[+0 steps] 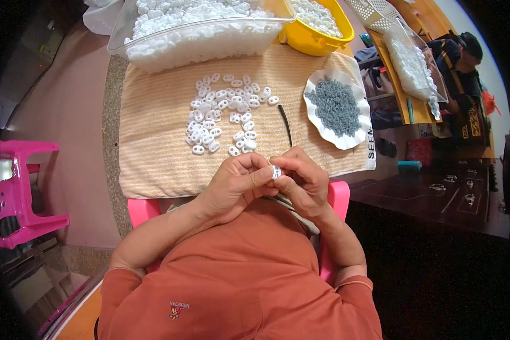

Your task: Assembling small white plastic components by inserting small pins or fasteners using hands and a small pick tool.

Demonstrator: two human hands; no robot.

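Between my two hands, just off the near edge of the cloth, is a small white oval plastic piece with dark holes [275, 172]. My left hand [241, 184] pinches it from the left between thumb and fingers. From the other side, my right hand [301, 180] grips it with thumb and forefinger. Loose white two-hole oval pieces [209, 131] lie in a pile on the towel beyond my hands. To the right, a white wavy-rimmed plate [317, 122] holds many small grey springs or pegs, too small to tell which. A thin black rod [285, 122] lies between pile and plate.
A striped orange towel [153, 130] covers the table. At the back stand a clear bin [201, 28] of white pieces and a yellow basin [323, 46]. Pink stools [20, 195] are near. At far right a person in dark clothes [456, 62] sits by another bin [416, 71].
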